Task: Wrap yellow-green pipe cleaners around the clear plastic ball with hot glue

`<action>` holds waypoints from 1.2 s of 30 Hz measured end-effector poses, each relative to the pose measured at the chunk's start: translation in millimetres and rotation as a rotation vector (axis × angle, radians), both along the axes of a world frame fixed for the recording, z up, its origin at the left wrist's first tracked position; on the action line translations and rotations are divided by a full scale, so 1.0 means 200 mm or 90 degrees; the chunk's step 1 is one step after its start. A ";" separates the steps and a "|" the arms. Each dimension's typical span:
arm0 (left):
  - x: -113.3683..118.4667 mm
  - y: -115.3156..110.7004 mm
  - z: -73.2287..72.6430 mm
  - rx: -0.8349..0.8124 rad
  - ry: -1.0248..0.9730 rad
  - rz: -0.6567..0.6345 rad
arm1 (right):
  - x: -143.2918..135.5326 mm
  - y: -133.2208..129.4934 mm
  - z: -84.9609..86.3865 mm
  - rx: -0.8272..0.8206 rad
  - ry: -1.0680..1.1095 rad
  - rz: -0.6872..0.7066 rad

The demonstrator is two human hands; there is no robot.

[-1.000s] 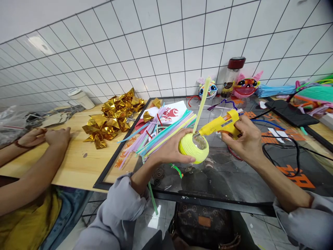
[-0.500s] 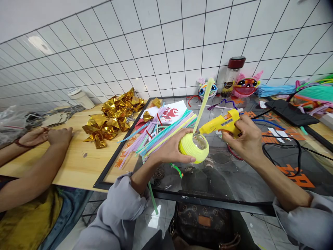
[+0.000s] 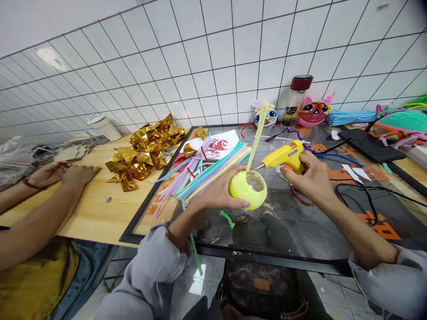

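My left hand (image 3: 222, 189) is wrapped round a yellow ribbed bowl-like piece (image 3: 243, 190) with a round opening, tilted towards me. A pale yellow strip (image 3: 258, 135) rises from its rim. My right hand (image 3: 312, 175) grips a yellow glue gun (image 3: 283, 156), whose metal nozzle points left, just above and right of the rim, apart from it. Left of the bowl-like piece lies a bundle of pastel pipe cleaners (image 3: 210, 171), partly behind my left hand.
Gold foil shapes (image 3: 143, 151) lie on the wooden table (image 3: 100, 209). A bottle (image 3: 295, 102), two decorated faces, a black phone (image 3: 372, 144) and cables are at the back and right. Another person's hands (image 3: 63, 173) rest at the left.
The glue gun in my right hand has moved slightly right, away from the rim. The yellow strip leans a little further left. The other person's hands have shifted slightly right.
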State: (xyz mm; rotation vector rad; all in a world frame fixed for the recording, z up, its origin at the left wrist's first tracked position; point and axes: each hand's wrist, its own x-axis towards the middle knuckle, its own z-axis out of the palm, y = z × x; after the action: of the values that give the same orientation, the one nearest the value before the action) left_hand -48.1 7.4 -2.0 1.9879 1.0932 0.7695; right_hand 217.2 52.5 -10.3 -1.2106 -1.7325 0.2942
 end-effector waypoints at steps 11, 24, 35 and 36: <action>-0.02 0.01 -0.03 0.028 0.000 0.005 | 0.14 0.17 -0.07 -0.321 -0.124 -0.252; 0.00 0.03 -0.08 0.072 -0.033 0.048 | 0.22 0.21 -0.20 -0.120 -0.386 -0.225; 0.03 0.02 -0.06 0.104 -0.037 0.039 | -0.28 -0.17 0.37 0.156 -0.104 0.327; 0.03 0.02 -0.07 0.106 -0.037 0.038 | -0.29 -0.17 0.40 0.144 -0.100 0.342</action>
State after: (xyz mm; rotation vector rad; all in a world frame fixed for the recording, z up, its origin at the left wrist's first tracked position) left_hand -42.5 11.3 -15.1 2.0634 1.0888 0.9723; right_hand 158.3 18.9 68.8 -0.6028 -2.1489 0.3139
